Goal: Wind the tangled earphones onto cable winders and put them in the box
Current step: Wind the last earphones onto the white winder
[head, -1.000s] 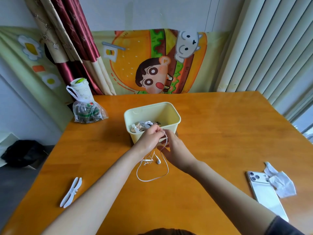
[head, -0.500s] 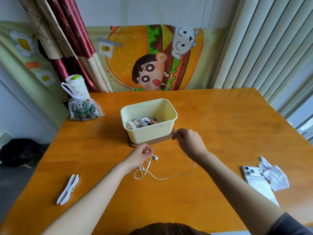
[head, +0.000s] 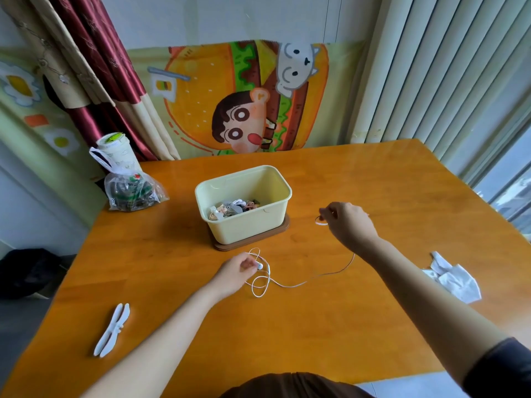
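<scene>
Winder work has not begun: our white cable winder (head: 112,330) lies untouched at the near left of the table (head: 316,340), well apart from our left hand (head: 235,272), which pinches the earphones (head: 288,286) at an earbud beside loose loops of cord. Farther out, our right hand (head: 349,222) grips the cord's other end, raised right of the cream box (head: 247,228); we judge a harder pull could cinch those loops into a knot. That far end is blurred in our fist, and the bundles (head: 230,209) in the box are too small to name.
</scene>
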Demonstrator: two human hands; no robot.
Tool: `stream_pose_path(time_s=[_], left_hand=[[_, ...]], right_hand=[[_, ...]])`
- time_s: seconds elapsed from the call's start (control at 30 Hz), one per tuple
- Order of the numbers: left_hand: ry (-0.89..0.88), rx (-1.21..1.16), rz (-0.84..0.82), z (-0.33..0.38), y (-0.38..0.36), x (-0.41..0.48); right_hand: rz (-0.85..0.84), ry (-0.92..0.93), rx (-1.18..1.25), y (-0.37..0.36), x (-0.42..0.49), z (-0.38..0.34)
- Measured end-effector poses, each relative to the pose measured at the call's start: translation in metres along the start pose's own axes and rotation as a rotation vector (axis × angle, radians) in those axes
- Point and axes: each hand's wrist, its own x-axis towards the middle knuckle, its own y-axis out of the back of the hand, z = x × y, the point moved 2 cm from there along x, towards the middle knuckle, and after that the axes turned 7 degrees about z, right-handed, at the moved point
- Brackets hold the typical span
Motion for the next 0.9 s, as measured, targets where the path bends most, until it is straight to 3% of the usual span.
stream_pose_path(time_s=[0.1,0.27,0.4,0.5,0.67,0.83,0.9], left_hand=[[-0.113,-0.135,-0.016,0.04,-0.013,0.003],[-0.219,-0.304,-0.239,0.084,-0.043,-0.007],[-0.191,-0.239,-0.428,0.092,-0.06,-0.02],[-0.189,-0.174,-0.513,0.086,-0.066,-0.028],[-0.088,-0.224,-0.332,0.067,-0.057,-0.02],[0.066,-0.269,-0.191,0.036,-0.034,-0.009],[0.09,-0.235,-0.156,0.035,-0.031,-0.005]], right_hand=[[-0.075,0.06,0.096,-0.012,-0.01,-0.017],[-0.192,0.041,0.351,-0.014,-0.02,-0.035],[-0.204,-0.056,0.53,-0.009,-0.018,-0.036],[-0.174,-0.081,0.515,-0.005,-0.013,-0.029],[-0.067,-0.19,0.518,-0.001,-0.001,-0.002],[-0.041,-0.438,0.642,-0.006,0.003,0.031],[-0.094,-0.397,0.42,-0.013,-0.001,0.034]])
